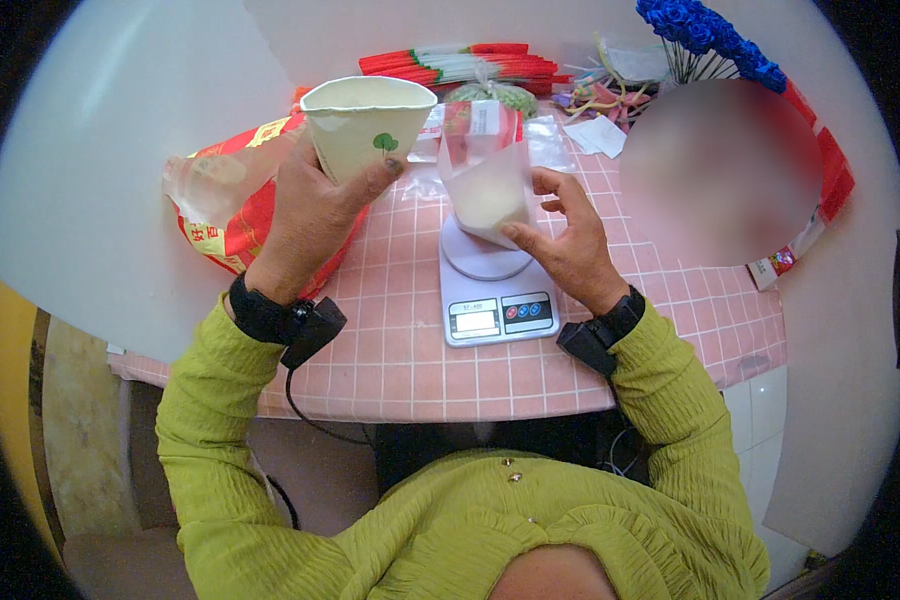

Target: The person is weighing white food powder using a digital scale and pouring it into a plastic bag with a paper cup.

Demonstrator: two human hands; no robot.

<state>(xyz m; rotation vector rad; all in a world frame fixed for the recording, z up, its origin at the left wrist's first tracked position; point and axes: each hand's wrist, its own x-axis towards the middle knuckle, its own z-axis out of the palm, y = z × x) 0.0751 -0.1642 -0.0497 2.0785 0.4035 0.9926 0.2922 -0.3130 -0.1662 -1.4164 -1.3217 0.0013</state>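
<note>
My left hand (pixel 320 200) grips a white paper cup (pixel 355 110) with a green leaf print, its rim squeezed into an oval, held up left of the scale. My right hand (pixel 560 225) holds a small translucent bag (pixel 480 185) with white contents at the bottom and a red-and-white printed upper part. That bag is over the round plate (pixel 475 262) of a white digital scale (pixel 500 315); whether it rests on the plate I cannot tell.
A pink checked table (pixel 390 380) holds a red sack (pixel 210 230) at left, red-and-white bundles (pixel 450 60), a green-filled bag (pixel 495 95), coloured strips (pixel 590 100), white papers (pixel 595 135) and blue artificial flowers (pixel 710 35) behind. The right side is partly blurred.
</note>
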